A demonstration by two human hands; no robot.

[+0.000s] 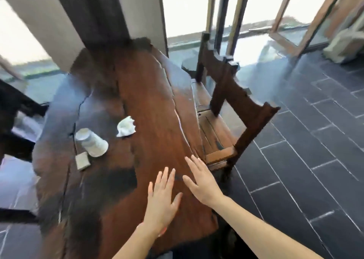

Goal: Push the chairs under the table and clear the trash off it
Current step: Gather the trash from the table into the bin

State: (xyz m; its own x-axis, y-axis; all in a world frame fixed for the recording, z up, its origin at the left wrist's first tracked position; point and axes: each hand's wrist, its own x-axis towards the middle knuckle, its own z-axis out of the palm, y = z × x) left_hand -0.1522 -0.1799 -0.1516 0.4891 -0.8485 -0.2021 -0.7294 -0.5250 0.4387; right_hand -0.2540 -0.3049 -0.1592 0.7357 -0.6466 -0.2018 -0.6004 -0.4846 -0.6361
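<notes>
A long dark wooden table (153,101) runs away from me. On its left part lie a tipped white paper cup (92,142), a crumpled white tissue (126,129) and a small grey square packet (82,160). A dark wooden chair (232,105) stands at the table's right side, its seat partly under the edge. My left hand (162,197) and my right hand (201,181) hover flat over the near end of the table, fingers spread, holding nothing. Both are well short of the trash.
Another dark chair (13,124) shows at the left edge. A thick dark pillar (102,12) rises at the table's far end. Glass doors with wooden frames (291,18) stand behind. Dark tiled floor (305,160) spreads to the right.
</notes>
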